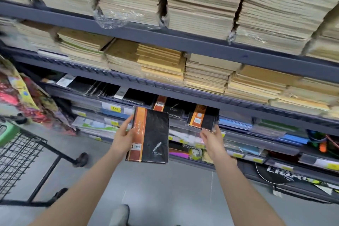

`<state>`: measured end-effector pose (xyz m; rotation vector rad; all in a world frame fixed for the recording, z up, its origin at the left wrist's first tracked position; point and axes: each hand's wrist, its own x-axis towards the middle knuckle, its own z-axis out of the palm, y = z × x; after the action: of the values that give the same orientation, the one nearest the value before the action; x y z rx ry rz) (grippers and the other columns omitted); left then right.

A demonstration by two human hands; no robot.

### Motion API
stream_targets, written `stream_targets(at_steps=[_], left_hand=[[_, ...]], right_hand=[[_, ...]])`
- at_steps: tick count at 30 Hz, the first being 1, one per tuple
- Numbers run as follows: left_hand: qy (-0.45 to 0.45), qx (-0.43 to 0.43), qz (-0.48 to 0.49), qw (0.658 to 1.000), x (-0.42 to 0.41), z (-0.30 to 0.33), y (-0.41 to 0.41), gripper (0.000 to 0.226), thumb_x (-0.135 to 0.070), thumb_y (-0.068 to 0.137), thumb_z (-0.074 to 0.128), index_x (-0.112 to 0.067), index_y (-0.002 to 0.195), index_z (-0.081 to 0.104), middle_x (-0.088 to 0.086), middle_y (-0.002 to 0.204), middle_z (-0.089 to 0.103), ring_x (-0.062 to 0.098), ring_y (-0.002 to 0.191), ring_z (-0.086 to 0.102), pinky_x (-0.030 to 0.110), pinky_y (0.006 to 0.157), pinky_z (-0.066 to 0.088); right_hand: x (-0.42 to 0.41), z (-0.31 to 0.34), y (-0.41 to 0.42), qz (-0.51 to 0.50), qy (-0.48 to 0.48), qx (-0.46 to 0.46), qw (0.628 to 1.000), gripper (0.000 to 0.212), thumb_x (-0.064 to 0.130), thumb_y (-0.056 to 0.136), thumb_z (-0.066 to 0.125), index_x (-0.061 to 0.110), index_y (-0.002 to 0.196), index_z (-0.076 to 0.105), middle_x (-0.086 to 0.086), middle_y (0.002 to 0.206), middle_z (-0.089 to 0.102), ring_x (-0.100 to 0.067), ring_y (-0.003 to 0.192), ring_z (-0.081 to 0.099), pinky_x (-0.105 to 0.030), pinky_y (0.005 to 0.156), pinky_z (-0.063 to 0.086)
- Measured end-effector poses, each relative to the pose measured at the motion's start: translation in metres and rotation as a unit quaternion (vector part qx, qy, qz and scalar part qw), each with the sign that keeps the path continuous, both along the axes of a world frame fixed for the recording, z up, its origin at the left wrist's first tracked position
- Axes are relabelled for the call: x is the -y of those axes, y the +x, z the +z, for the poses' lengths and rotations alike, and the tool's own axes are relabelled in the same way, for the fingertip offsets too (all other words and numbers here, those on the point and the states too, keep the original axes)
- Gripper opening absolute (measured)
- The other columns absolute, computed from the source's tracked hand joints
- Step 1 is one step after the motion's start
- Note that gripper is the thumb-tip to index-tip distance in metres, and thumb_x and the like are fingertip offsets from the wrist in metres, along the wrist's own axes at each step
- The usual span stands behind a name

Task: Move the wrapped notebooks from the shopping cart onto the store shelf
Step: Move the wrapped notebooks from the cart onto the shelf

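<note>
My left hand (123, 136) grips a wrapped black notebook (154, 137) with an orange spine by its left edge, holding it upright in front of the shelves. My right hand (212, 138) holds a second wrapped black-and-orange notebook (202, 118) by its lower edge, its far end resting at the lip of the dark shelf (183, 90). More black notebooks (172, 106) lie on that shelf just behind. The black wire shopping cart (20, 154) stands at the lower left; its inside is mostly out of view.
Tall stacks of tan notebooks (205, 73) fill the two upper shelves. Lower shelves hold folders and stationery with yellow price tags (116, 109). A colourful bag (23, 101) hangs at the left. Grey floor (165, 189) lies below, with my shoe (120, 214) at the bottom.
</note>
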<state>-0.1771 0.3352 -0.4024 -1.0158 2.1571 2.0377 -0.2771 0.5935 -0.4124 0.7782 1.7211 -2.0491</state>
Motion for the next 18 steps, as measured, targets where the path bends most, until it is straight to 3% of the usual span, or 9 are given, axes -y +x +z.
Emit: stream_targets(at_steps=[3,4,8,13,18], left_hand=[[0.000,0.012,-0.018,1.000,-0.004,0.000,-0.002,0.043,-0.012,0.098,0.040,-0.035,0.134,0.041,0.008,0.099,0.067,0.024,0.084,0.065,0.039,0.074,0.055],[-0.001,0.014,-0.027,1.000,-0.006,0.000,-0.002,0.041,-0.012,0.098,0.040,-0.037,0.131,0.042,0.007,0.096,0.067,0.025,0.083,0.064,0.043,0.077,0.054],[-0.006,0.012,-0.053,0.998,-0.011,-0.002,-0.005,0.043,-0.011,0.098,0.040,-0.037,0.132,0.042,0.004,0.084,0.062,0.026,0.078,0.055,0.044,0.077,0.050],[-0.002,0.009,-0.063,0.998,-0.013,0.003,-0.003,0.043,-0.009,0.099,0.037,-0.043,0.126,0.038,0.000,0.087,0.068,0.014,0.068,0.066,0.019,0.052,0.053],[0.006,0.013,-0.063,0.998,-0.008,0.002,0.001,0.045,-0.010,0.099,0.036,-0.036,0.136,0.037,0.009,0.093,0.068,0.023,0.077,0.064,0.025,0.059,0.055]], right_hand=[[-0.007,-0.001,0.011,0.023,0.031,0.004,0.999,0.072,-0.005,0.090,0.049,0.018,0.149,0.014,-0.018,0.114,0.050,-0.030,0.122,0.051,-0.037,0.110,0.034],[-0.007,0.001,0.014,0.032,0.057,0.000,0.998,0.070,-0.003,0.090,0.050,0.019,0.148,0.016,-0.021,0.123,0.050,-0.028,0.121,0.051,-0.038,0.110,0.035],[-0.006,0.004,0.007,0.063,0.110,-0.028,0.992,0.064,0.010,0.092,0.054,0.020,0.146,0.023,-0.002,0.151,0.031,-0.023,0.132,0.040,-0.038,0.109,0.031],[0.006,-0.005,-0.019,0.050,0.107,-0.038,0.992,0.062,0.013,0.091,0.055,0.023,0.145,0.026,0.001,0.151,0.031,-0.023,0.131,0.042,-0.045,0.108,0.038],[0.002,-0.007,-0.008,0.040,0.115,-0.043,0.992,0.058,0.010,0.093,0.051,0.021,0.145,0.027,-0.001,0.151,0.031,-0.023,0.133,0.039,-0.038,0.111,0.032]])
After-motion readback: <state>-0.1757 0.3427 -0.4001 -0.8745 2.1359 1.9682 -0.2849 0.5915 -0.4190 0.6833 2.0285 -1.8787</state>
